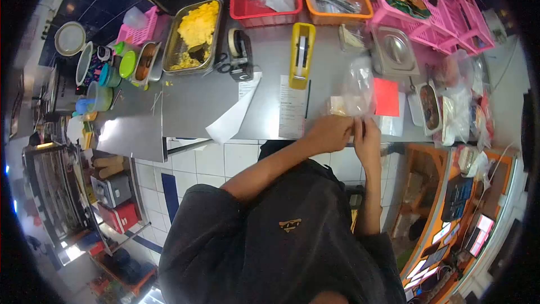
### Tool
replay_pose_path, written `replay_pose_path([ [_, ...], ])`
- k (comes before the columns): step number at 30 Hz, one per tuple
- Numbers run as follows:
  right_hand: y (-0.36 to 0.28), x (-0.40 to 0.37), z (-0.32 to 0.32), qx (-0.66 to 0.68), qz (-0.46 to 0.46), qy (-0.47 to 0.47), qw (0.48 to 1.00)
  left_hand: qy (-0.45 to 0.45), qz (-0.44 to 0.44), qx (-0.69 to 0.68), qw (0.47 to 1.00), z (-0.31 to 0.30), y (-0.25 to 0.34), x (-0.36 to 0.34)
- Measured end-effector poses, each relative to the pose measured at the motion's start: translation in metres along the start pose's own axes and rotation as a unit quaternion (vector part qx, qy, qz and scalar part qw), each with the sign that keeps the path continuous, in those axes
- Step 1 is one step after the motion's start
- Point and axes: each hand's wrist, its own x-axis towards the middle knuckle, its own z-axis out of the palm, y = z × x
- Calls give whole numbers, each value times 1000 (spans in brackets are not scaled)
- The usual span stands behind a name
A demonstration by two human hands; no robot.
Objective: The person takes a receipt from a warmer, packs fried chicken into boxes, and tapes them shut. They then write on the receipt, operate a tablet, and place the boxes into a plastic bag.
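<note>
A clear plastic bag (359, 84) lies puffed up at the front edge of the steel counter. My left hand (333, 134) comes in from the left and its curled fingers pinch the bag's near end. Close beside it, my right hand (367, 135) has its fingers bent and pressed together at the same end of the bag. Exactly what lies between the fingertips is partly hidden. A red square of paper (386, 97) is just right of the bag, and a small pale packet (337, 105) sits behind my left hand.
Printed slips (292, 115) and a yellow stapler-like tool (302, 56) lie left of the bag. Further left are a black tape dispenser (241, 55) and a tray of yellow food (217, 7). Red (267, 18) and orange (337, 18) baskets stand behind; a lidded steel container (395, 50) is right.
</note>
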Motion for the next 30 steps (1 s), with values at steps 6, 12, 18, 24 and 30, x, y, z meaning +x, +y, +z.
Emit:
replay_pose_path([
  [6, 9, -18, 6, -57, 41, -5, 998, 17, 66, 103, 992, -43, -22, 14],
  [12, -70, -45, -3, 29, 133, -125, 983, 180, -240, 120, 946, -82, -85, -58],
  [18, -49, -46, 117, 15, 28, -86, 996, 125, -397, -117, 902, -76, -128, -65],
  [24, -69, -6, 107, -32, -7, -72, 997, 108, -395, -355, 840, -86, -134, -53],
  [30, -67, 71, 120, -22, -8, 29, 999, 114, -389, -405, 820, -98, -114, -47],
])
